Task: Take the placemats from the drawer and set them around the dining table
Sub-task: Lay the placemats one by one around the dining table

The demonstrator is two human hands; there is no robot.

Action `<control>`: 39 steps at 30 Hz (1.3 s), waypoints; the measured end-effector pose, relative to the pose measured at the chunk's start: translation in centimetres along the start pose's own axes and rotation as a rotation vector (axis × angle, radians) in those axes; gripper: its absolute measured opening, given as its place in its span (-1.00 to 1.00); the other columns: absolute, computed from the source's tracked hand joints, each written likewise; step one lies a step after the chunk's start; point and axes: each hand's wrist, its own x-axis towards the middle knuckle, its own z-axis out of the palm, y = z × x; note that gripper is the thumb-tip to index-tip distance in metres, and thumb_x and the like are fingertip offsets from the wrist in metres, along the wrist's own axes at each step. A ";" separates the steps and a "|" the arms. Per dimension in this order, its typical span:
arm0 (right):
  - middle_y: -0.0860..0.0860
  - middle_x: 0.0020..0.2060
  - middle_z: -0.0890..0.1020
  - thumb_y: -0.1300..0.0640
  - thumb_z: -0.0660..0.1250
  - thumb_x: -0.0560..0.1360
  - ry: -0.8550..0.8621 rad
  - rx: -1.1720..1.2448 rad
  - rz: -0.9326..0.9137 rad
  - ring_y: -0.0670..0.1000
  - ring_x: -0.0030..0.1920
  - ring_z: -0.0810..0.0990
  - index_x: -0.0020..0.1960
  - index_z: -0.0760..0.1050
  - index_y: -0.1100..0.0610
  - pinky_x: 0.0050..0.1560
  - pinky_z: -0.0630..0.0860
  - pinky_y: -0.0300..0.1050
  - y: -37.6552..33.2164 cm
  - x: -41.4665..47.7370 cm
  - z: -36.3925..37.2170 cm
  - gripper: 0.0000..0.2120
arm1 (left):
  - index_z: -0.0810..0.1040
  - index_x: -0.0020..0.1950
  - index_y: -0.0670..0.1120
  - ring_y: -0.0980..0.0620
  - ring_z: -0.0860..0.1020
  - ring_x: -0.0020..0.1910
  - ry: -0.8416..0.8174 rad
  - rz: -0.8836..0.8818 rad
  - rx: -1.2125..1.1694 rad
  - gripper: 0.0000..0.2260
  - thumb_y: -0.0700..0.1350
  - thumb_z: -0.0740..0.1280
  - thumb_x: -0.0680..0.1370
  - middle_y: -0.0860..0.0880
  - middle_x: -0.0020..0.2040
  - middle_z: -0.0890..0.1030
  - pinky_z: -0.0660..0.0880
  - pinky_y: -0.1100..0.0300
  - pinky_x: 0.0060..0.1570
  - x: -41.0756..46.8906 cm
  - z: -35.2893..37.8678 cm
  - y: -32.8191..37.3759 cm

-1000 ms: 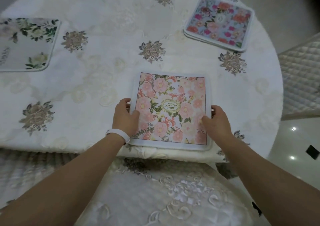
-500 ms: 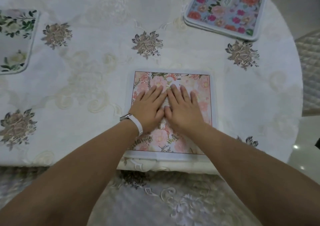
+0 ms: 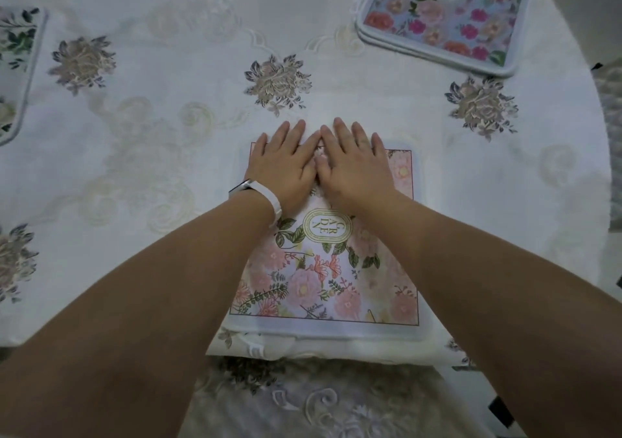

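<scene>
- Your left hand (image 3: 282, 165) lay flat, palm down, fingers straight and slightly spread; it gripped nothing and only pressed on the far part of the pink floral placemat (image 3: 323, 269).
- Your right hand (image 3: 353, 165) lay the same way just beside it, fingers straight, holding nothing, the two hands touching along their inner edges.
- Half a second earlier both hands had rested on the middle of that placemat; they had since slid away from you, so the longer fingertips (image 3: 338, 123) now reached past the mat's far border onto the tablecloth (image 3: 168, 135).
- A second earlier you had held the mat by its left and right sides.
- The oval "GARDEN" label (image 3: 327, 225), covered by your palms half a second before, showed again below your wrists.
- A white wristband (image 3: 271, 202) sat on your left wrist.
- The pink placemat lay flat at the near edge of the dining table (image 3: 555, 175), its near border at the table's rim.
- A blue floral placemat (image 3: 447, 10) lay at the far right, on top of another mat whose edge showed beneath it.
- A green-leaf placemat (image 3: 16, 67) lay at the far left, partly out of view.
- A chair seat (image 3: 319, 404) with embroidered cover sat below the table's near edge.
</scene>
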 end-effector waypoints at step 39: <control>0.00 0.60 -0.10 -0.18 -0.19 0.63 -0.114 -0.092 -0.142 0.12 0.59 -0.16 0.61 -0.13 0.00 0.54 -0.22 0.14 -2.6 -18.4 4.3 -0.40 | -0.15 0.59 -0.04 0.01 -0.23 0.56 -0.091 0.060 0.031 -0.41 0.14 -0.26 0.58 -0.01 0.60 -0.18 -0.22 -0.01 0.51 -16.8 3.2 4.4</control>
